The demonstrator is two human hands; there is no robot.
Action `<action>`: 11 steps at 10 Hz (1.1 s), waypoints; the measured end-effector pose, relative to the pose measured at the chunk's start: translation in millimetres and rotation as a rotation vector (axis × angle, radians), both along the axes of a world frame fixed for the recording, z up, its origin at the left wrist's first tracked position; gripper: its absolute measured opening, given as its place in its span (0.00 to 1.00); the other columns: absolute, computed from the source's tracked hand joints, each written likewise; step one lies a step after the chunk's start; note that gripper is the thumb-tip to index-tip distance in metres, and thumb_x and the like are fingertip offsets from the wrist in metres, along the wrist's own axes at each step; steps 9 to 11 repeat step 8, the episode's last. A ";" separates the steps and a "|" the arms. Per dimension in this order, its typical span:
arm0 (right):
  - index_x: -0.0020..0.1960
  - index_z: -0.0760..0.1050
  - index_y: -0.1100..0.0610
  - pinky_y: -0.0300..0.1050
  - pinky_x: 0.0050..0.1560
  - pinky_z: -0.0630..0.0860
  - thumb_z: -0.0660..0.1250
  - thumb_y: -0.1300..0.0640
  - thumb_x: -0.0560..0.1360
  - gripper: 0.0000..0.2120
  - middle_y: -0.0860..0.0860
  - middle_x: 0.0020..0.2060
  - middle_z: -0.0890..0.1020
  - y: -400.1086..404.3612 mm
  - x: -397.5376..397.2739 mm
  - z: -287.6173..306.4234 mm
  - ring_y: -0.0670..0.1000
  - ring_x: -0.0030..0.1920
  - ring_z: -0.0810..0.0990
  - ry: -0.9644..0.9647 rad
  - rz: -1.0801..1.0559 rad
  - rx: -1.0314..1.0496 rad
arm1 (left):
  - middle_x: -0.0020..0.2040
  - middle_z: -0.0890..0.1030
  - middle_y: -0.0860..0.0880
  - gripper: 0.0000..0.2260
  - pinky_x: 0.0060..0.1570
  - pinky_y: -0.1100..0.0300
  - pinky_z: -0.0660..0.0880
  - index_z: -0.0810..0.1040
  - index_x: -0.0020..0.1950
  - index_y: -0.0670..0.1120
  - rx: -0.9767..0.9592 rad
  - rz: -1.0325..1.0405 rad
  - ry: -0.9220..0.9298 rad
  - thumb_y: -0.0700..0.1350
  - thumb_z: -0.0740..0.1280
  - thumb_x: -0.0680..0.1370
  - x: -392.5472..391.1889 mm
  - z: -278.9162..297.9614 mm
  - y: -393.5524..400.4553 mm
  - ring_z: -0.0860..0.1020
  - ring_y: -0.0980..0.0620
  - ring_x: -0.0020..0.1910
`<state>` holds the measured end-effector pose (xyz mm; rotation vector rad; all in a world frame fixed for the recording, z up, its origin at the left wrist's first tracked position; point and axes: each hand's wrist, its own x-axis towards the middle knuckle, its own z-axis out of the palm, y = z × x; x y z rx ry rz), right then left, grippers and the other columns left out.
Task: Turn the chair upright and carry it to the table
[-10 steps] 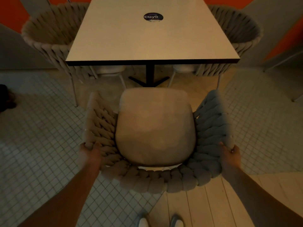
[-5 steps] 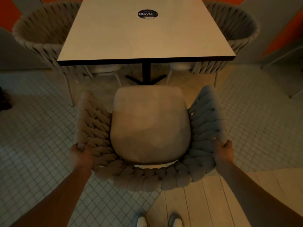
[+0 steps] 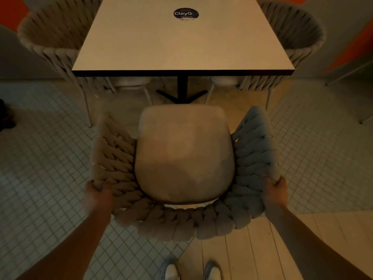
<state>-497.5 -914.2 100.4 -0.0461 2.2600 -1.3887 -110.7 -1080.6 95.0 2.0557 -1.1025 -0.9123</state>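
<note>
- Left hand (image 3: 98, 196) curled tight over the woven rim at the chair's (image 3: 184, 156) rear left corner, fingers wrapped around the braid.
- Right hand (image 3: 275, 194) closed the same way on the rear right corner of the rim, thumb on top of the weave.
- Both forearms stretched forward and apart, one on each side of the backrest.
- Chair upright, seat cushion facing up, open front turned toward the desk (image 3: 181, 41).
- Sat just short of the desk's near edge, front of the cushion near the black pedestal base (image 3: 182, 91); could not tell whether the legs touched the floor.
- Round dark sticker (image 3: 185, 14) reading "ClayG" on the desk top, toward the far end.
- Two more woven chairs tucked in at the far side, one left (image 3: 54, 33), one right (image 3: 290, 35).
- White shoes (image 3: 191, 271) at the bottom edge, on pale floorboards, with small-tile floor (image 3: 40, 168) to either side.
</note>
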 end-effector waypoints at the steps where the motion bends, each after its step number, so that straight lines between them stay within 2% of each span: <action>1: 0.67 0.68 0.54 0.52 0.50 0.75 0.66 0.49 0.76 0.22 0.54 0.55 0.77 3.5 1.0 -0.6 0.56 0.52 0.77 -0.012 0.003 -0.031 | 0.54 0.80 0.36 0.18 0.49 0.38 0.77 0.74 0.60 0.39 0.015 -0.021 -0.033 0.49 0.66 0.76 1.2 0.8 1.2 0.79 0.34 0.52; 3: 0.65 0.70 0.52 0.60 0.55 0.78 0.66 0.48 0.75 0.19 0.54 0.54 0.78 9.1 -2.2 -7.1 0.59 0.54 0.78 -0.025 -0.005 -0.001 | 0.52 0.80 0.35 0.17 0.41 0.46 0.74 0.74 0.58 0.38 -0.001 -0.021 -0.060 0.49 0.66 0.76 0.7 -2.6 0.7 0.78 0.37 0.47; 4: 0.64 0.70 0.52 0.60 0.56 0.77 0.66 0.49 0.76 0.19 0.54 0.54 0.77 9.8 -3.2 -8.1 0.60 0.55 0.78 -0.027 -0.004 -0.010 | 0.53 0.80 0.34 0.17 0.41 0.45 0.74 0.74 0.59 0.37 0.006 -0.020 -0.057 0.48 0.65 0.77 0.7 -2.5 1.6 0.78 0.36 0.48; 5: 0.67 0.69 0.53 0.58 0.56 0.76 0.66 0.48 0.76 0.22 0.55 0.57 0.77 10.0 -1.0 -6.4 0.60 0.58 0.77 -0.012 0.005 0.001 | 0.54 0.79 0.33 0.17 0.40 0.50 0.69 0.73 0.61 0.36 0.003 -0.020 -0.067 0.46 0.65 0.78 -2.9 3.0 2.7 0.78 0.36 0.49; 6: 0.69 0.67 0.53 0.56 0.55 0.76 0.66 0.47 0.76 0.24 0.56 0.59 0.77 9.5 1.1 -4.2 0.62 0.59 0.77 0.015 0.018 0.048 | 0.57 0.79 0.33 0.18 0.41 0.49 0.70 0.72 0.63 0.37 0.013 -0.012 -0.087 0.46 0.65 0.78 -3.3 3.8 3.9 0.77 0.36 0.51; 7: 0.77 0.55 0.52 0.61 0.65 0.70 0.66 0.43 0.75 0.36 0.60 0.71 0.70 12.5 2.0 1.6 0.65 0.69 0.70 0.172 0.103 0.220 | 0.67 0.72 0.35 0.24 0.54 0.38 0.72 0.66 0.70 0.39 -0.056 -0.070 -0.254 0.48 0.65 0.78 -16.3 12.8 6.8 0.74 0.32 0.62; 8: 0.79 0.50 0.52 0.64 0.70 0.64 0.64 0.40 0.75 0.40 0.58 0.77 0.61 14.5 8.0 16.8 0.63 0.74 0.62 0.362 0.229 0.267 | 0.72 0.68 0.36 0.28 0.65 0.35 0.65 0.63 0.74 0.41 -0.157 -0.272 -0.359 0.50 0.66 0.77 -34.3 31.4 9.4 0.67 0.33 0.70; 11: 0.79 0.50 0.52 0.64 0.70 0.64 0.64 0.40 0.75 0.40 0.58 0.77 0.61 14.5 8.0 16.8 0.63 0.74 0.62 0.362 0.229 0.267 | 0.72 0.68 0.36 0.28 0.65 0.35 0.65 0.63 0.74 0.41 -0.157 -0.272 -0.359 0.50 0.66 0.77 -34.3 31.4 9.4 0.67 0.33 0.70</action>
